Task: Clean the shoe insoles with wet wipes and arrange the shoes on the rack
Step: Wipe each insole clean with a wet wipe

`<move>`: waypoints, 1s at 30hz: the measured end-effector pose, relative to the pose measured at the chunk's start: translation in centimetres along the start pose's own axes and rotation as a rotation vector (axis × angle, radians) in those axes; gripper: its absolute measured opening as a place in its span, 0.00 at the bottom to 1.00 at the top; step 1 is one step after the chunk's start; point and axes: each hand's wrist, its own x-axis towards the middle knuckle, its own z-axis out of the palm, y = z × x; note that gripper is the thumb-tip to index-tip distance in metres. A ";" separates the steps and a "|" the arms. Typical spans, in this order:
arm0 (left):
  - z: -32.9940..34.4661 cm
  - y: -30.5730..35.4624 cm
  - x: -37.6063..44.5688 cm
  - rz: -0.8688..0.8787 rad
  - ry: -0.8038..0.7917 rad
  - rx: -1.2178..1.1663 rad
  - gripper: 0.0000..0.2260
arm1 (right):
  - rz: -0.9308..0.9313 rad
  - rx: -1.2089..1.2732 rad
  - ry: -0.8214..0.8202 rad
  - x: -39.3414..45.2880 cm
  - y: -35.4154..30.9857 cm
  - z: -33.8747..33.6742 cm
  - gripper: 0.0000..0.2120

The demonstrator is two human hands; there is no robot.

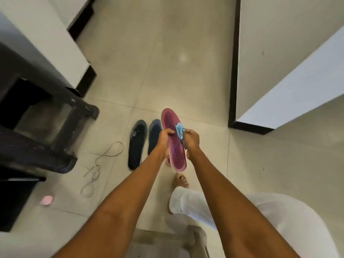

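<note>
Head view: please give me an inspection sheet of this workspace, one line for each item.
Surface: pale tiled floor, bare in the middle.
Job's things: red insole held in the air; blue wet wipe against it; two dark insoles flat on the floor, side by side.
Clutter: white shoelaces loose on the floor; small pink object, blurred.
Grips: left hand holds the red insole; right hand pinches the wipe.
Cables: nothing seen.
Surroundings: dark rack at left, white walls with dark skirting, the person's bare foot.
</note>
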 end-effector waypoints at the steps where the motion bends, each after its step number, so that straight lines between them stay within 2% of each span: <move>1: -1.0 1.5 -2.2 0.017 -0.023 -0.030 0.10 | -0.050 -0.040 -0.030 -2.1 -1.0 0.9 0.05; 3: -3.4 4.6 -6.3 0.069 -0.083 -0.098 0.13 | -0.137 -0.097 -0.076 -6.2 -2.5 2.6 0.06; 6: -6.9 8.2 -11.6 0.179 -0.213 -0.265 0.24 | -0.249 -0.094 -0.140 -12.1 -4.3 4.6 0.07; 12: -13.7 11.9 -22.5 0.389 -0.290 -0.434 0.27 | -0.543 -0.249 -0.285 -24.6 -7.7 8.5 0.05; 16: -16.1 12.6 -27.1 0.472 -0.342 -0.543 0.27 | -0.743 -0.111 -0.116 -31.0 -10.4 10.0 0.05; 18: -16.7 13.0 -29.0 0.482 -0.401 -0.536 0.29 | -0.878 -0.118 -0.094 -33.8 -12.1 10.6 0.06; 22: -15.7 14.8 -33.2 0.575 -0.426 -0.540 0.26 | -1.203 -0.409 -0.140 -37.3 -14.7 12.4 0.10; 25: -15.5 16.5 -35.1 0.624 -0.368 -0.573 0.22 | -1.426 -0.682 -0.006 -38.7 -15.3 13.9 0.11; 27: -15.9 17.5 -36.0 0.655 -0.351 -0.615 0.21 | -1.505 -0.695 0.047 -40.4 -15.1 14.6 0.11; 30: -17.0 17.8 -36.8 0.693 -0.375 -0.654 0.21 | -1.636 -0.708 0.017 -42.6 -14.6 14.9 0.09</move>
